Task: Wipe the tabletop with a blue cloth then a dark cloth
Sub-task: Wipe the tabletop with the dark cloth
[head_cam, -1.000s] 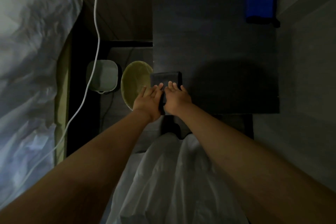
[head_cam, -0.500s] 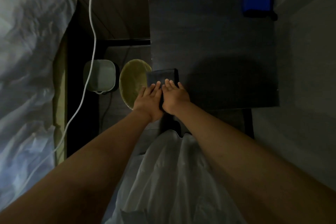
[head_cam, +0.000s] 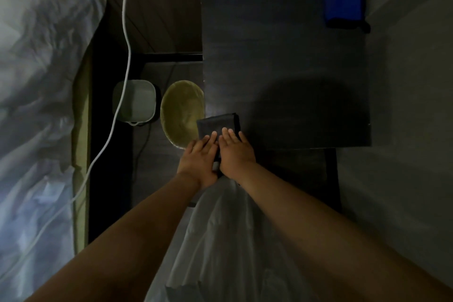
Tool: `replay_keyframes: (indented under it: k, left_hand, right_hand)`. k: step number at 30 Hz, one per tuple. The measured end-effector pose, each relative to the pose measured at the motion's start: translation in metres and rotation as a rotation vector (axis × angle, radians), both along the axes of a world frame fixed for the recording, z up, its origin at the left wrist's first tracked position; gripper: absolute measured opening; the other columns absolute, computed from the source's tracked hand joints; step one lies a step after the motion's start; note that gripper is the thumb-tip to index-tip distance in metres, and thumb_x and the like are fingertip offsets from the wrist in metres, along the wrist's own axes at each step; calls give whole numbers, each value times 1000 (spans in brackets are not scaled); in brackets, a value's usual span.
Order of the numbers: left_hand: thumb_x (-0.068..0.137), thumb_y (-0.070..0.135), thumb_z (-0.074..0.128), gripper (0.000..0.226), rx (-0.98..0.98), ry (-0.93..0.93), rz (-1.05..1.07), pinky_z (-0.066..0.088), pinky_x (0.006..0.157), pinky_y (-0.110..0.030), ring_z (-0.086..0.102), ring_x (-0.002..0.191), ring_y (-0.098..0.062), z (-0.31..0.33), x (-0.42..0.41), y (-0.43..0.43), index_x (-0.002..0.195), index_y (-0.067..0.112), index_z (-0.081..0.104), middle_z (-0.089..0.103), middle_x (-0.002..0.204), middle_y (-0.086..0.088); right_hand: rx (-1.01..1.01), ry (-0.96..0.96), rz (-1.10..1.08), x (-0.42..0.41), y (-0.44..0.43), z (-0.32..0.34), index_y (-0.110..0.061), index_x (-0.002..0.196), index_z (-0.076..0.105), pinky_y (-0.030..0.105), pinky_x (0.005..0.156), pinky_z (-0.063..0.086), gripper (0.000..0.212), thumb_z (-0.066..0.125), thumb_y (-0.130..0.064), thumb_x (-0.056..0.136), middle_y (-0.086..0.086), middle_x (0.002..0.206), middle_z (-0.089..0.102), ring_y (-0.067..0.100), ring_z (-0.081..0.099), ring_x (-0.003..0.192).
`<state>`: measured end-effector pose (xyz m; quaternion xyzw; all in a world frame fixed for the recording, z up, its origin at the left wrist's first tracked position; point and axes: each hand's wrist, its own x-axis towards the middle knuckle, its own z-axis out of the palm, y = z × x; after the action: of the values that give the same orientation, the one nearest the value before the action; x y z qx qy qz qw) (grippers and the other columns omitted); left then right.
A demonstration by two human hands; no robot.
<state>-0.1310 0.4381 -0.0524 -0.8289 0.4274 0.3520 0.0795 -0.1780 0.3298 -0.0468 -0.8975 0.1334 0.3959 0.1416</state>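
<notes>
A folded dark cloth (head_cam: 215,122) lies at the near left corner of the dark tabletop (head_cam: 282,56), with its left side slightly over the table's edge. My left hand (head_cam: 198,159) and my right hand (head_cam: 235,152) rest side by side, palms down and fingers straight, pressing on the cloth's near half. Both wrists hang past the table's near edge. A folded blue cloth (head_cam: 344,0) sits at the far right corner of the tabletop, away from both hands.
On the floor left of the table stand a yellowish round bowl (head_cam: 181,110) and a pale square container (head_cam: 134,103). A white cable (head_cam: 125,32) runs down past them. A bed with white bedding (head_cam: 36,56) fills the left side. A wall borders the table's right side.
Both hands have drawn the dark cloth toward me and a little left, toward the table's near left corner. The blue cloth has not moved.
</notes>
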Motion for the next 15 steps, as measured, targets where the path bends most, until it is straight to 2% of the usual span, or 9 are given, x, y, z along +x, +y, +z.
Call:
replay_keyframes:
  k: [7, 12, 15]
  left_hand:
    - [86, 48, 50, 92, 31, -24, -34, 4, 120, -37, -2, 148, -20, -1, -3, -5, 154, 16, -4, -10, 161, -5]
    - [87, 46, 50, 91, 40, -32, -50, 6, 120, -37, 0, 148, -21, 1, -2, -8, 154, 15, -3, -9, 161, -6]
    - [87, 47, 49, 90, 45, -34, -60, 5, 120, -36, 0, 148, -20, 2, -4, -14, 154, 15, -2, -8, 161, -6]
  right_hand:
    - [-71, 41, 87, 1, 3, -3, -7, 154, -3, 38, 121, -8, 80, 46, -35, 98, 10, 162, -10, 23, -7, 151]
    - [-64, -1, 101, -2, -5, -2, -8, 154, 0, 38, 122, -5, 64, 31, -29, 103, 7, 163, -7, 19, -4, 151]
    - [-73, -10, 100, -5, -9, -4, -8, 154, 0, 38, 123, -5, 62, 31, -26, 103, 7, 163, -7, 19, -4, 151]
